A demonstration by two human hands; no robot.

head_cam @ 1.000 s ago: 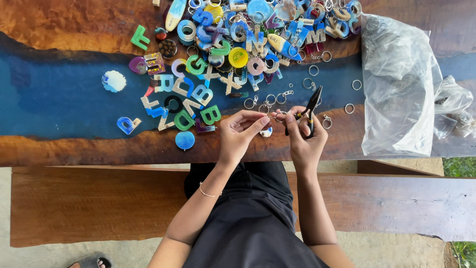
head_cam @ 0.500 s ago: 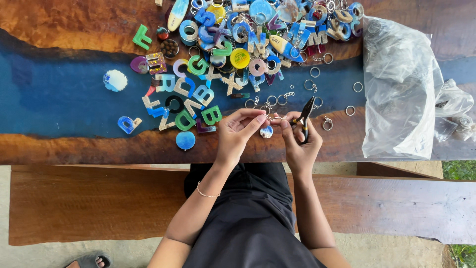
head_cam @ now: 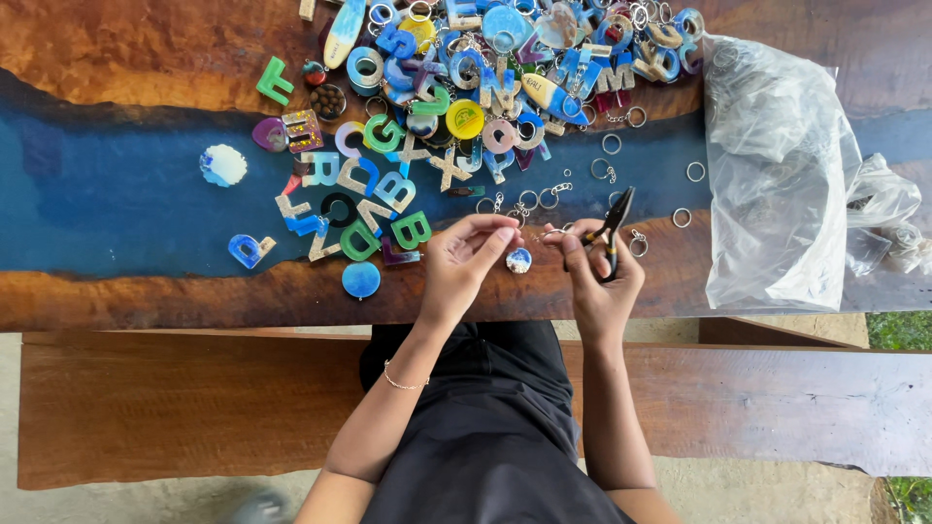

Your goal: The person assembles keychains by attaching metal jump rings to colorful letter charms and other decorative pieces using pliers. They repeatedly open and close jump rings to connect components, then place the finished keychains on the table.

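A wooden counter (head_cam: pixel 146 58) with a blue resin band down its middle carries a heap of colourful resin letters (head_cam: pixel 466 97), loose metal key rings (head_cam: pixel 621 155), a blue disc (head_cam: pixel 360 279) and clear plastic bags (head_cam: pixel 777 175).

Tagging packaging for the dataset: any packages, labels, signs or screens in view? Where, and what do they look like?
Clear plastic bag: right end of the table, crumpled, see-through, lying flat.
Second clear bag: just right of the first, at the frame edge, bunched up, contents unclear.
Yellow round tag: in the charm pile, top centre, disc with small print.
No signs or screens.
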